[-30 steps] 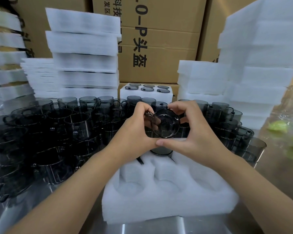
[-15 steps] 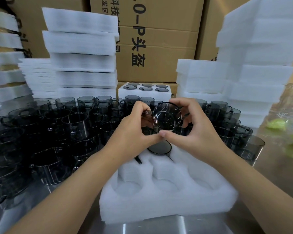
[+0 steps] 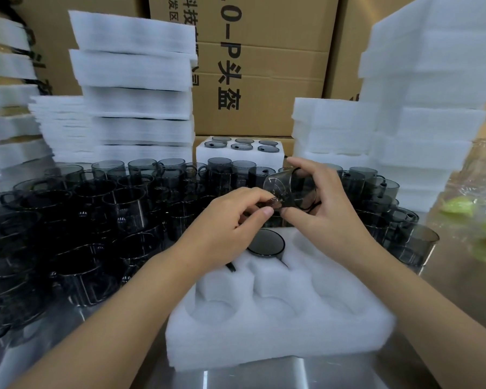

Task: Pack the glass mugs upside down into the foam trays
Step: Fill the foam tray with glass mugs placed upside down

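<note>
The mug [image 3: 291,189] is in the air, lying on its side above the far edge of the tray [image 3: 278,332], just beyond and to the right of the seated mug [image 3: 265,244], which sits base-up in the far middle pocket. Our right grip [image 3: 328,214] is closed round its body, fingers curled over the top and thumb beneath. Our left grip [image 3: 227,223] pinches at its near lower edge, though we cannot tell whether that is rim or handle, for the spot is blurred. To do this step well, we judge, we turn it in the air until the mouth faces straight down, and only then bring it over a pocket. The far right pocket looks free and nearest, while the far left one is hidden under our left wrist. A dark sliver beside the seated mug looks like its handle lying in a notch, so we should swing this handle to the matching side before lowering. We go down straight, not tilted, so the rim does not catch the foam, and we steer clear of the seated mug, since glass on glass may chip. Once the rim is in, a flat press on the base should bring it level with its neighbour. The three near pockets are empty. Loose mugs [image 3: 110,197] crowd the tabletop [image 3: 446,290] behind and left of the tray, so we should tuck our elbows in. Further back stand a filled tray [image 3: 236,153], foam stacks [image 3: 135,80] and boxes [image 3: 264,66].
</note>
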A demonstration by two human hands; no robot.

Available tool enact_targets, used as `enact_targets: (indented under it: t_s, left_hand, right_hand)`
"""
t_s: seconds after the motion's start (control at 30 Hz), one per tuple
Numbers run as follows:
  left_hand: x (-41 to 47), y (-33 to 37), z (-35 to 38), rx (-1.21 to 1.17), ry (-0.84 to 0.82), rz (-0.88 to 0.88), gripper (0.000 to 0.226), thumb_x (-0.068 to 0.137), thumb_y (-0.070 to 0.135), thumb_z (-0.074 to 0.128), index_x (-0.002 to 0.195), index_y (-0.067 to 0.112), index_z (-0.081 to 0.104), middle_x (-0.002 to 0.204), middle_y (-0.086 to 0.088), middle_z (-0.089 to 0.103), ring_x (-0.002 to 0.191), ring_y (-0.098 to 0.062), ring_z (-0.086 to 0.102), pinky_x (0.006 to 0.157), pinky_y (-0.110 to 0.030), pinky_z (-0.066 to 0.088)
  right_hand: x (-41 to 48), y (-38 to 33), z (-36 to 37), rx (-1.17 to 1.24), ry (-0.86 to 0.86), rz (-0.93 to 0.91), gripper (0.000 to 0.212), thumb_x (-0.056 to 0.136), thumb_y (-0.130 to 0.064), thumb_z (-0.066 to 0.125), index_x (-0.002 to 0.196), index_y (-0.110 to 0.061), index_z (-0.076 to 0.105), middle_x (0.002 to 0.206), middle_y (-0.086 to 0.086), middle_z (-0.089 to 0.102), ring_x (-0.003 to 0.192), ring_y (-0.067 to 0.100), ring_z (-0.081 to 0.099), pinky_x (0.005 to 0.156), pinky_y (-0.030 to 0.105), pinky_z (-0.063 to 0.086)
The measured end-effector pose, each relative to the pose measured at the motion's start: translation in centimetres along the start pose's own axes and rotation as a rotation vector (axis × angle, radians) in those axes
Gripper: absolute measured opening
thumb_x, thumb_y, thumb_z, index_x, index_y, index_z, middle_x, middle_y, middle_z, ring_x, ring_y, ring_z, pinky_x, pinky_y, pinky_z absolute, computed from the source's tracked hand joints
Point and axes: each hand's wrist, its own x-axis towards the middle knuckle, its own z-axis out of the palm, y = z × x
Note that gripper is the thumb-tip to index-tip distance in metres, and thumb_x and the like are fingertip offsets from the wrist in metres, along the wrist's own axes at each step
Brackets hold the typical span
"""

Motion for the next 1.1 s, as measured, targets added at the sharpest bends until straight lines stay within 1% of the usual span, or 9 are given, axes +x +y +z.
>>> enact_targets:
  t_s: [0.13,0.27,0.4,0.47,0.6,0.73,0.87,1.0,1.1]
  left_hand:
    - [0.0,-0.1,0.1,0.007,-0.017,0.022,0.018,0.092,0.015,0.061,0.104,0.021,0.071,0.103,0.014,0.061,0.086,0.001,0.059,0.073,-0.016,0.047]
    - [-0.1,0.1,0.1,0.038,0.003,0.086,0.015,0.083,0.013,0.072,0.096,0.018,0.076,0.1,0.007,0.067,0.077,0.001,0.059,0.071,-0.023,0.05]
    - [-0.4,0.3,0.0,0.006,-0.014,0.051,0.022,0.08,0.013,0.075,0.099,0.024,0.074,0.093,0.011,0.071,0.079,-0.002,0.064,0.071,-0.026,0.051]
    - [-0.4,0.2,0.0,0.019,-0.033,0.027,0.021,0.083,0.014,0.072,0.099,0.027,0.074,0.092,0.017,0.071,0.082,0.0,0.064,0.07,-0.024,0.051]
    - [-0.4,0.0,0.1,0.056,-0.046,-0.009,0.019,0.087,0.015,0.067,0.094,0.03,0.075,0.084,0.019,0.07,0.079,-0.003,0.063,0.063,-0.015,0.048]
    - [-0.4,-0.2,0.1,0.084,-0.066,-0.053,0.023,0.088,0.019,0.064,0.088,0.041,0.07,0.084,0.017,0.07,0.074,-0.015,0.065,0.065,-0.028,0.05]
    - [-0.4,-0.2,0.1,0.091,-0.063,-0.048,0.022,0.087,0.018,0.064,0.09,0.037,0.073,0.083,0.02,0.07,0.073,-0.014,0.065,0.066,-0.027,0.05]
    - [-0.4,-0.2,0.1,0.102,-0.068,-0.046,0.02,0.087,0.017,0.064,0.092,0.034,0.074,0.084,0.016,0.071,0.073,-0.016,0.065,0.067,-0.029,0.05]
    - [-0.4,-0.1,0.1,0.104,-0.075,-0.058,0.021,0.088,0.018,0.063,0.092,0.035,0.073,0.085,0.015,0.071,0.074,-0.017,0.066,0.067,-0.03,0.05]
  right_hand:
    - [0.0,-0.6,0.0,0.138,-0.012,0.055,0.057,0.071,-0.027,0.056,0.118,-0.055,0.039,0.118,-0.018,0.04,0.073,-0.001,0.047,0.07,0.011,0.041]
    - [-0.1,-1.0,-0.2,0.125,0.028,-0.004,0.048,0.074,-0.039,0.065,0.116,-0.054,0.045,0.115,-0.016,0.048,0.088,-0.004,0.049,0.078,0.016,0.044]
    - [0.2,-1.2,-0.8,0.155,0.04,0.056,0.051,0.07,-0.028,0.066,0.116,-0.046,0.057,0.104,-0.019,0.058,0.074,0.004,0.055,0.072,0.024,0.047]
    - [0.7,-1.0,-1.9,0.202,-0.028,0.163,0.053,0.067,-0.024,0.063,0.115,-0.044,0.062,0.104,-0.013,0.065,0.081,0.019,0.061,0.076,0.036,0.053]
    - [1.2,-0.7,-4.9,0.147,-0.299,0.253,0.053,0.061,-0.023,0.058,0.109,-0.043,0.068,0.105,-0.011,0.07,0.096,0.002,0.064,0.079,0.014,0.047]
    - [1.2,-0.7,-5.8,0.073,-0.425,0.287,0.052,0.057,-0.022,0.059,0.102,-0.047,0.069,0.106,0.007,0.069,0.085,0.01,0.061,0.085,0.026,0.045]
    - [1.2,-0.4,-5.4,-0.013,-0.52,0.29,0.052,0.056,-0.028,0.061,0.102,-0.053,0.066,0.1,-0.017,0.068,0.078,0.008,0.057,0.076,0.025,0.043]
    - [1.2,0.0,-5.2,-0.049,-0.576,0.277,0.051,0.058,-0.029,0.061,0.102,-0.055,0.064,0.087,-0.023,0.065,0.058,0.005,0.047,0.055,0.017,0.038]
    - [1.2,0.1,-5.6,-0.095,-0.608,0.271,0.051,0.06,-0.03,0.062,0.104,-0.056,0.062,0.085,-0.024,0.064,0.062,0.016,0.047,0.062,0.028,0.041]
